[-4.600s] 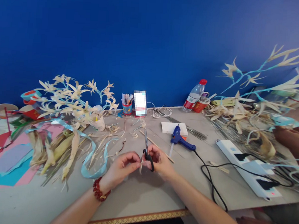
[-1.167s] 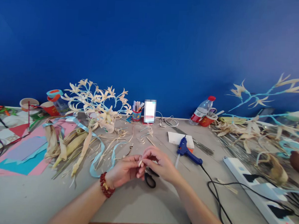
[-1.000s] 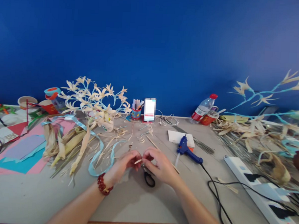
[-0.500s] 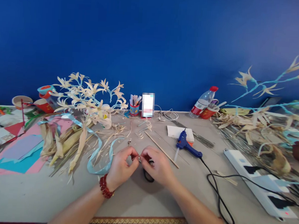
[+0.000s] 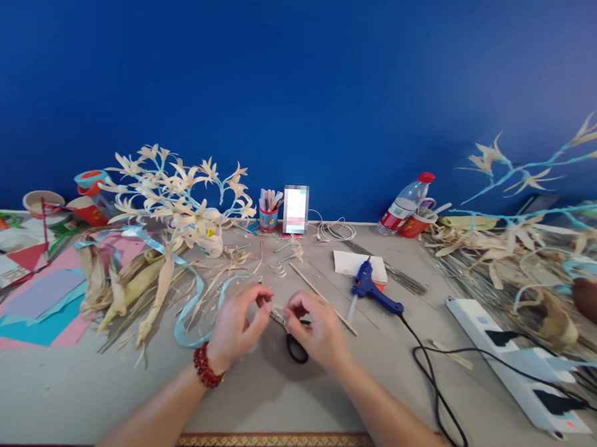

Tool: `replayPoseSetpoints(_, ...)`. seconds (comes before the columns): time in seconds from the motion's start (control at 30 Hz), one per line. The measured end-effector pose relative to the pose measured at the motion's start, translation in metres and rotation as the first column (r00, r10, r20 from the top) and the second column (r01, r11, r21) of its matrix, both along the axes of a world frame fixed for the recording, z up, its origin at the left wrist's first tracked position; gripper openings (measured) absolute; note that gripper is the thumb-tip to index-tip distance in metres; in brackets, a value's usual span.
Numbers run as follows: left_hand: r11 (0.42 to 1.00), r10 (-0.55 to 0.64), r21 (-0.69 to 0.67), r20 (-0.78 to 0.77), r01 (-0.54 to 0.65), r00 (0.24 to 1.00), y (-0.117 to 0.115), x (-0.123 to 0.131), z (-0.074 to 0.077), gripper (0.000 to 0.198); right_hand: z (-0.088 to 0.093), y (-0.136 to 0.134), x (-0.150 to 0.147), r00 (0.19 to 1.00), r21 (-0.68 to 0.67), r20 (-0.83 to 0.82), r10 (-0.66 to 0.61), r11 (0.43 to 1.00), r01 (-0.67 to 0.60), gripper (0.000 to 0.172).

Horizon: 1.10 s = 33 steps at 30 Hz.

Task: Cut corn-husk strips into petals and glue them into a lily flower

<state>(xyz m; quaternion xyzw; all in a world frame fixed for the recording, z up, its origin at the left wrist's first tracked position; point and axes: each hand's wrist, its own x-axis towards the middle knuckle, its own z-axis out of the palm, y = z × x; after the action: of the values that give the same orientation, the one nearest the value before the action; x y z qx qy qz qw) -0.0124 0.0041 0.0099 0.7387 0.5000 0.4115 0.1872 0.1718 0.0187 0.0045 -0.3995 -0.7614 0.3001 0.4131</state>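
Observation:
My left hand point(image 5: 241, 320), with a red bead bracelet point(image 5: 207, 367) at the wrist, is raised over the table with thumb and forefinger brought together. Anything in that pinch is too small to make out. A short gap separates it from my right hand point(image 5: 318, 324), whose fingers are curled in to the thumb; what they hold, if anything, is hidden. Below and between the hands lies a pair of scissors with black handles point(image 5: 297, 350), partly covered by my right hand. Left of my left hand, a light blue ribbon point(image 5: 189, 331) loops across the table.
A blue glue gun point(image 5: 375, 291) lies right of my hands, its cord running to a white power strip point(image 5: 491, 360). A thin wooden stick point(image 5: 324, 299) lies behind my right hand. Corn husks point(image 5: 145, 279) are at left. Another person's hand point(image 5: 594, 306) shows at the right edge.
My hands, fingertips together before, have drawn apart, the left one shifting left. More of the scissors shows between them. The other person's hand has come further into view.

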Motion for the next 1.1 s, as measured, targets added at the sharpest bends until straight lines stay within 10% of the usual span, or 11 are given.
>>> replayPoseSetpoints(0.47, 0.982, 0.138, 0.147, -0.116, -0.121, 0.984, 0.003, -0.001, 0.000, 0.014, 0.000, -0.002, 0.002, 0.997, 0.136, -0.053, -0.056, 0.989, 0.062, 0.010)
replayPoseSetpoints(0.7, 0.997, -0.067, -0.027, 0.018, 0.068, 0.998, -0.002, 0.007, 0.005, 0.009, 0.000, -0.002, -0.001, 1.000, 0.087, 0.001, 0.006, 0.996, -0.006, 0.009)
replayPoseSetpoints(1.1, 0.991, 0.126, 0.044, -0.005, -0.126, 0.992, 0.000, 0.000, -0.001, 0.015, 0.001, -0.003, 0.001, 0.994, 0.163, -0.094, -0.054, 0.984, 0.069, 0.011)
